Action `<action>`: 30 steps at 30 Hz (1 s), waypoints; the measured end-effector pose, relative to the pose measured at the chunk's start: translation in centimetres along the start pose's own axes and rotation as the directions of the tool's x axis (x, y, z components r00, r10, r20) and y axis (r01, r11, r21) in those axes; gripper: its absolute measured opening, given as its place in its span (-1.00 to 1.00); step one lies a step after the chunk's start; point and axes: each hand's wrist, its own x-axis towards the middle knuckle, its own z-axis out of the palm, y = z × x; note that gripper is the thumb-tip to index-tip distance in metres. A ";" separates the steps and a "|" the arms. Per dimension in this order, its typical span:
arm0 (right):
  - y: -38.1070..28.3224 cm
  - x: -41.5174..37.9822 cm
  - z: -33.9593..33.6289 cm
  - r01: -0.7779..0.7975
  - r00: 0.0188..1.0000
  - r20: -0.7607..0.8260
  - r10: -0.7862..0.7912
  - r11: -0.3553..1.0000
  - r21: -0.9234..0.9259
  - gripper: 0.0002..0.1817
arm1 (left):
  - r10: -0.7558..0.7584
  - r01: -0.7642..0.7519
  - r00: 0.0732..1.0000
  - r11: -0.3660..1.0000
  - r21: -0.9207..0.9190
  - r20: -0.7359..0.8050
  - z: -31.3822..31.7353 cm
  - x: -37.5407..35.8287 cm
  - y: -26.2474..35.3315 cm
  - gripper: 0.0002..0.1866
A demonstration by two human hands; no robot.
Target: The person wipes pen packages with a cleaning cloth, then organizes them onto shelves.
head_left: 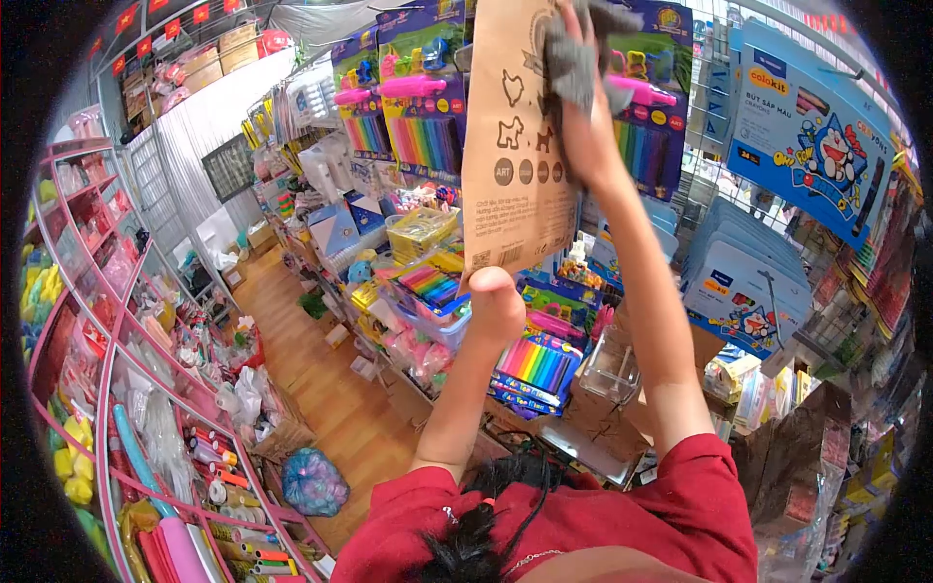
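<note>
Brown card held from below, cloth at its upper part

We note the brown card (520, 199) raised in front of the shelving, printed face toward the wearer and long side near upright. The left hand (498, 306) is closed on its bottom edge, thumb uppermost; we cannot make out how the other fingers wrap. We judge this low grip leaves most of the face uncovered while bearing the weight.

The right hand (588, 141) has hold of a grey cloth (571, 68) and lays it against the card's upper right. Its fingers look extended rather than curled tight, presumably to spread the cloth flat; blur prevents us from telling how firmly they close.

Behind the card, colour-stick packs (418, 97) hang face out, likely so their contents show. To the right, blue crayon boxes (814, 136) hang similarly, others ranked behind one another, which we take as a way to save space. Further packs (535, 364) lie below the left hand's level.
</note>
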 end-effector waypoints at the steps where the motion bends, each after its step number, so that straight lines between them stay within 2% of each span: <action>1: -1.1 -2.7 0.0 -0.191 0.981 0.078 0.177 0.953 0.236 -0.36 | -0.002 0.002 1.000 1.000 -0.013 -0.003 0.1 0.0 -0.3 -0.45; 2: -1.8 -5.8 0.2 -0.235 0.965 0.159 0.210 0.958 0.163 -0.33 | -0.004 0.004 1.000 1.000 -0.026 -0.005 0.2 -0.1 -0.5 -0.43; 3: -4.2 -9.0 1.0 -0.388 0.922 0.202 0.331 0.786 0.481 -0.32 | -0.002 0.002 1.000 1.000 -0.022 -0.016 0.2 -0.3 -1.7 -0.39; 4: -6.0 -11.1 0.5 -0.442 0.870 0.282 0.403 0.892 0.089 -0.28 | -0.114 0.115 0.993 0.975 -0.189 0.018 0.2 0.4 -0.6 -0.29; 6: -8.2 -13.8 1.0 -0.285 0.916 0.255 0.308 0.950 -0.124 -0.34 | -0.332 0.328 0.940 0.803 -0.498 0.085 0.4 1.7 1.7 -0.07; 8: -7.9 -11.5 0.7 -0.095 0.975 0.198 0.104 0.994 -0.056 -0.38 | -0.315 0.302 0.948 0.834 -0.462 0.051 0.2 2.1 3.2 -0.04; 10: -8.7 -6.2 0.0 -0.045 0.976 0.211 0.054 0.998 -0.049 -0.42 | -0.314 0.317 0.946 0.834 -0.451 0.085 0.0 1.9 2.6 -0.01; 12: -6.8 -2.1 0.4 0.052 0.973 0.231 -0.019 0.989 -0.136 -0.34 | -0.310 0.309 0.948 0.839 -0.448 0.074 0.2 1.5 2.3 -0.01; 14: -4.6 1.5 1.8 0.090 0.995 0.059 -0.083 0.986 -0.138 -0.36 | -0.311 0.288 0.950 0.844 -0.452 0.026 0.8 0.6 2.3 -0.05; 15: -4.2 3.2 1.7 0.079 0.996 0.059 -0.069 0.980 -0.182 -0.39 | -0.327 0.260 0.945 0.801 -0.540 -0.030 0.7 0.5 0.4 -0.04; 16: -4.1 5.2 1.4 -0.035 0.993 0.115 0.040 0.998 -0.045 -0.38 | -0.341 0.219 0.936 0.753 -0.620 -0.085 0.7 0.4 -1.4 -0.03; 17: -4.8 5.9 0.7 -0.159 0.980 0.117 0.158 0.987 -0.006 -0.33 | -0.334 0.207 0.937 0.760 -0.616 -0.097 0.6 0.2 -2.2 -0.05; 18: -2.8 5.8 0.9 -0.174 0.983 0.063 0.174 0.985 -0.005 -0.32 | -0.308 0.197 0.945 0.800 -0.566 -0.106 0.5 0.1 -2.1 -0.07; 19: 1.8 3.9 1.6 -0.276 0.961 0.082 0.264 0.925 0.262 -0.48 | -0.268 0.191 0.959 0.856 -0.481 -0.096 0.3 0.1 -1.6 -0.09; 20: 7.6 1.5 0.8 -0.077 0.959 0.251 0.129 0.975 -0.208 -0.50 | -0.205 0.171 0.977 0.924 -0.341 -0.065 0.1 0.1 -0.8 -0.10; 22: 1.8 -0.5 1.0 -0.138 0.990 -0.001 0.141 0.964 0.226 -0.41 | -0.069 0.070 0.998 0.995 -0.072 0.011 0.1 0.3 1.1 -0.14; 23: -0.7 -2.4 1.1 -0.210 0.976 0.019 0.215 0.925 0.316 -0.40 | -0.039 0.040 0.999 0.999 -0.016 0.029 0.2 0.5 1.5 -0.16; 25: -5.0 -7.6 1.6 -0.342 0.934 0.078 0.349 0.808 0.480 -0.39 | -0.050 0.051 0.998 0.998 -0.035 0.027 0.3 1.0 2.1 -0.20; 27: -8.4 -11.5 1.2 -0.358 0.933 0.132 0.335 0.897 0.258 -0.39 | -0.184 0.178 0.983 0.953 -0.245 -0.004 0.2 1.5 2.8 -0.23; 28: -9.4 -12.5 1.0 -0.261 0.948 0.175 0.267 0.964 -0.058 -0.39 | -0.300 0.261 0.953 0.873 -0.411 -0.032 0.2 1.3 2.0 -0.16; 29: -9.5 -12.5 1.0 -0.209 0.960 0.169 0.222 0.974 -0.092 -0.41 | -0.411 0.306 0.910 0.760 -0.573 -0.060 0.2 1.0 1.2 -0.08; 30: -9.3 -11.4 0.9 -0.113 0.982 0.152 0.114 0.993 -0.013 -0.43 | -0.391 0.312 0.920 0.766 -0.562 -0.022 0.0 1.2 2.0 -0.09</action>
